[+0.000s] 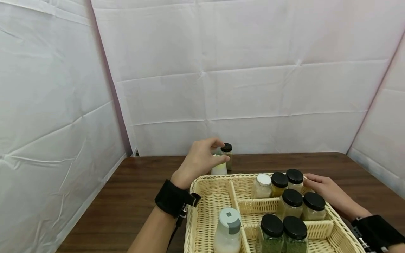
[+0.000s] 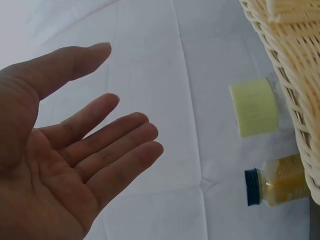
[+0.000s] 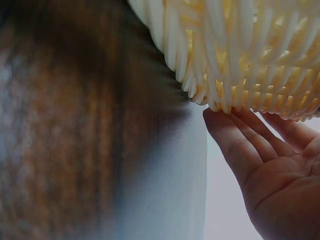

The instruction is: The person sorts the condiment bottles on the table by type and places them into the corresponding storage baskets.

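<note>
My left hand (image 1: pixel 200 160) hovers at the far left corner of the wicker basket (image 1: pixel 232 189), its thumb and fingers spread apart with nothing between them. Just beyond it on the table stand a pale container with a yellow-green band (image 1: pixel 219 165) and a black-lidded jar (image 1: pixel 226 160). In the left wrist view, the palm (image 2: pixel 50 175) faces the camera, apart from the yellow-green container (image 2: pixel 255 107) and the dark-lidded jar (image 2: pixel 275 182). My right hand (image 1: pixel 332 193) is at the basket's far right corner. Its extended fingers (image 3: pixel 240 140) touch the woven wall (image 3: pixel 235 75).
The divided basket holds several black-lidded jars (image 1: pixel 292 203), a white-lidded jar (image 1: pixel 262 186) and a white bottle with a grey cap (image 1: pixel 227 232). The dark wooden table (image 1: pixel 126 203) ends at a white sheet wall (image 1: pixel 246 88), with more sheeting on both sides.
</note>
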Motion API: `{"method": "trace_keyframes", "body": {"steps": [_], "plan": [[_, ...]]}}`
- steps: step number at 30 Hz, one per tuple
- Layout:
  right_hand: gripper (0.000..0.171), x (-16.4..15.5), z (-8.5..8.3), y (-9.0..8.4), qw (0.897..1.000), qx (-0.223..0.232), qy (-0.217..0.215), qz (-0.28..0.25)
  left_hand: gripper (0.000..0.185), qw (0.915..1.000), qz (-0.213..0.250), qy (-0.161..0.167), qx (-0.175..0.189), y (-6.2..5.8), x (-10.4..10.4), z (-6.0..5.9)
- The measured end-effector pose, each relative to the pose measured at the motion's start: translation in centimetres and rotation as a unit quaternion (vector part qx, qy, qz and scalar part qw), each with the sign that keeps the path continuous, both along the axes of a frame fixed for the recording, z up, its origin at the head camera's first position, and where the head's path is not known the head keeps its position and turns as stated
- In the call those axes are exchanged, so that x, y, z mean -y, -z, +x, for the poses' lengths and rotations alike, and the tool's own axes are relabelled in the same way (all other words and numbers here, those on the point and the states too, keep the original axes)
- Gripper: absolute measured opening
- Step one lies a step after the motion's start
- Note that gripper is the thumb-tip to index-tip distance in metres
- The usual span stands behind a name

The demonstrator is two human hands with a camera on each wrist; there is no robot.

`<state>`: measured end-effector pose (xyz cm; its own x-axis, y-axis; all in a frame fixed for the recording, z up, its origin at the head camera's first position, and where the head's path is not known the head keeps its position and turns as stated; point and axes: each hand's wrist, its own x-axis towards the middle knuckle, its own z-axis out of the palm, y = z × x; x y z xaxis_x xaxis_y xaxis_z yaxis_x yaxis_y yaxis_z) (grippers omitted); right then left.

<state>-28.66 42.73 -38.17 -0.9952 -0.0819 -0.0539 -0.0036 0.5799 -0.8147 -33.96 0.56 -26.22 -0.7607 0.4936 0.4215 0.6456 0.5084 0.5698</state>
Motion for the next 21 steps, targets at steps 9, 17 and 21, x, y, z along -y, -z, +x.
{"method": "trace_keyframes", "body": {"steps": [9,17,21], "plan": [[0.083,-0.6,-0.2,-0.3,1.0,0.008,0.011,0.012,0.041,0.9993,0.015,-0.033,-0.008,0.9,-0.3,-2.2],[0.084,-0.6,-0.5,-0.2,1.0,0.007,0.01,0.006,0.042,0.9991,0.013,-0.04,0.009,1.5,-0.8,-3.5],[0.084,-0.5,-0.4,-0.1,1.0,0.007,0.014,0.011,0.042,0.9988,0.01,-0.046,0.014,1.8,-1.1,-3.8]]}}
